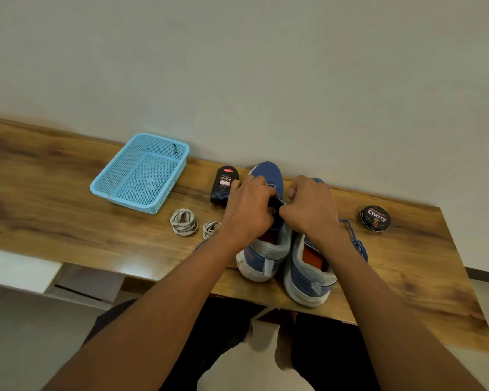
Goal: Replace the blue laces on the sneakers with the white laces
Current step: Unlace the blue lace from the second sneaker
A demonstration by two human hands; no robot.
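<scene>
Roughly early-to-mid stage, judging by the head view, the only one. Landmark: the left blue-and-grey mesh sneaker with white sole (pixel 261 256), standing heel-toward-camera on the brown wood-grain table (pixel 54 193). Touching its right side stands the right blue-and-grey sneaker (pixel 308 273). Loose blue lace (pixel 356 244) lies in a heap on the table right of that pair, so one shoe looks unlaced already, probably the right one; its eyelets are hidden, can't confirm.

Left hand (pixel 249 213) and right hand (pixel 312 207) both sit over the landmark sneaker's tongue area, fingers curled; left ones seem to pinch something dark at the eyelets, likely remaining blue lace. What the right fingers grip, cannot tell — hidden by the knuckles.

Two coiled white lace bundles (pixel 183 222) and (pixel 211 229) lie untouched left of the landmark sneaker. So no white lacing started as far as visible; both threadings remain.

Also left of it: black shoe-polish bottle (pixel 224 184), light-blue perforated plastic basket (pixel 141 172). Far right: round black polish tin (pixel 375 218).
</scene>
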